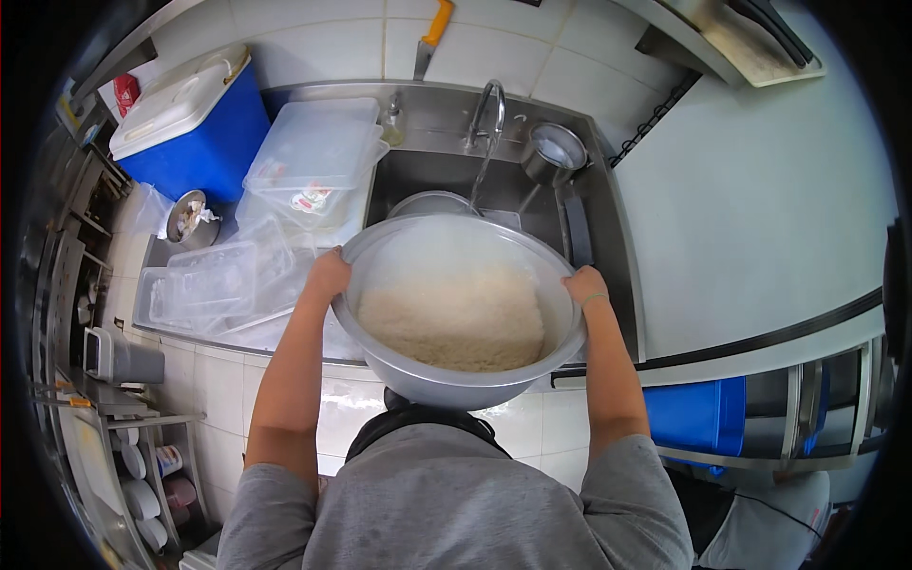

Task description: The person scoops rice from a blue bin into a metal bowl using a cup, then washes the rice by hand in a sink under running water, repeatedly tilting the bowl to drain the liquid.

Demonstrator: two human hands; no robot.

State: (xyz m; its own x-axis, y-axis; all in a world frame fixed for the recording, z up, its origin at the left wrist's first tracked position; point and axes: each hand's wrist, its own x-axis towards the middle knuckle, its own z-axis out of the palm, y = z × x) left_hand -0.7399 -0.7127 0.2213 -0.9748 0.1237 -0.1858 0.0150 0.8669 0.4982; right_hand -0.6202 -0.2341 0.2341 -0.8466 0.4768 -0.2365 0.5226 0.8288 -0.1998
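A large metal basin (456, 385) is held between my two hands at the front of the sink. White grains that look like rice (456, 313) lie in it under cloudy liquid. My left hand (332, 272) grips the rim on the left, and my right hand (586, 285), with a green band at the wrist, grips it on the right. Beyond the basin, water runs from the curved faucet (494, 107) into the stainless steel sink (406, 171). Another round vessel (434, 201) is partly hidden behind the basin's far rim.
A metal pot (552, 160) stands at the sink's back right. Clear plastic containers (214, 281), a bowl with scraps (192, 222) and a blue cooler (192, 149) occupy the left counter. An orange-handled knife (433, 35) is on the wall. Another person (766, 520) is at lower right.
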